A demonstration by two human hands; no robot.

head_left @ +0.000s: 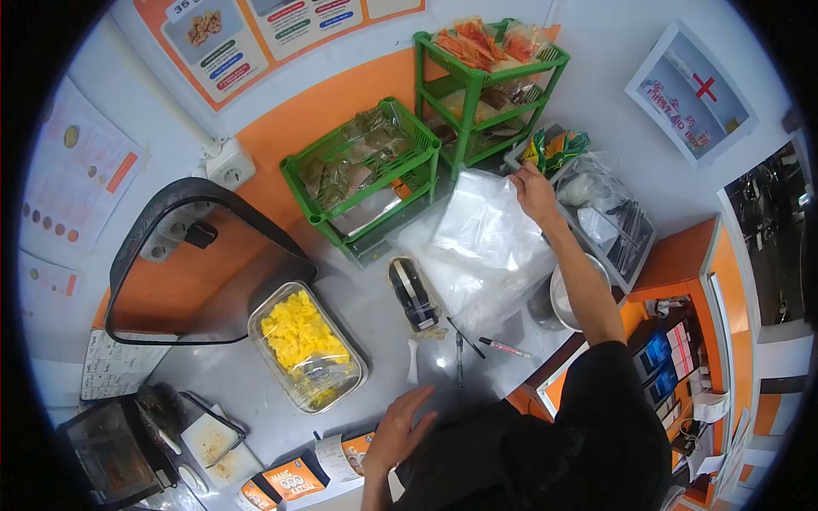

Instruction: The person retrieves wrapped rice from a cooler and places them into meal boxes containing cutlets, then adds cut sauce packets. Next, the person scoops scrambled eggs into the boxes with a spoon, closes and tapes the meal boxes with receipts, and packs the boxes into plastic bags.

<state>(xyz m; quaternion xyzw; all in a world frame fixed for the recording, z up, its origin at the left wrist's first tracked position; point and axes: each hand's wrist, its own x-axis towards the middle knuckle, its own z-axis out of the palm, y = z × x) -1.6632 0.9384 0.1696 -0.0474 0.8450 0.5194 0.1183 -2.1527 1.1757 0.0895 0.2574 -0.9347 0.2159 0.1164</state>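
Note:
At the back right, my right hand (535, 194) has its fingers curled at the upper corner of a stack of clear plastic bags (481, 223), pinching the edge. A green and yellow packet (558, 149) lies just beyond those fingers. My left hand (400, 430) hovers over the near table edge, fingers stretched out and holding nothing. Close to it are a white plastic spoon (413, 362) and printed orange boxes (294, 479). A black tape dispenser (412, 294) stands beside the bags. Yellow chunks of food (305, 332) fill part of a clear lidded tray (362, 375).
Green racks (336, 213) with packets stand at the back, a taller green rack (473, 102) beside them. A grey bin (626, 247) and metal pot (567, 298) sit right. Pens (504, 347) lie near the front. A black-framed clear cover (204, 264) stands left.

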